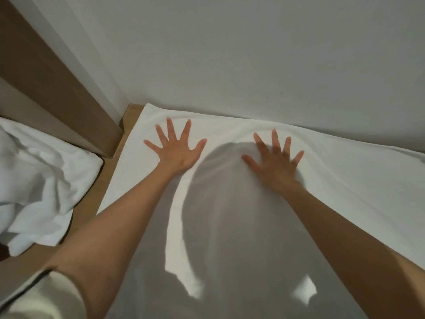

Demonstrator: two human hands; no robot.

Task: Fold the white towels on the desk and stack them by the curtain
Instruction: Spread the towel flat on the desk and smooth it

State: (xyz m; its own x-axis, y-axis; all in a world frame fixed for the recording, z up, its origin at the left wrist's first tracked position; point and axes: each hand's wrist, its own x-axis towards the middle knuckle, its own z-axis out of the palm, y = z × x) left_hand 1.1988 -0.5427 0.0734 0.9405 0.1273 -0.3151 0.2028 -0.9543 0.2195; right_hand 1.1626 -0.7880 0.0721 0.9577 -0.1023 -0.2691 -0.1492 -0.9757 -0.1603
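All 10 fingers (171, 131) are straight and splayed, grasping nothing. The left hand (178, 151) and the right hand (276, 164) press palm-down, side by side, on 1 white towel (345, 178). This towel lies spread flat on the desk (86, 203), with its far edge against the wall (253, 54). A crumpled towel (39, 171) lies at the left, apart from both hands.

Both palms press flat, fingers spread, on a white towel (333, 171) spread across the desk (92, 203) — left hand (177, 153); right hand (276, 164); a crumpled towel (39, 180) lies at left.
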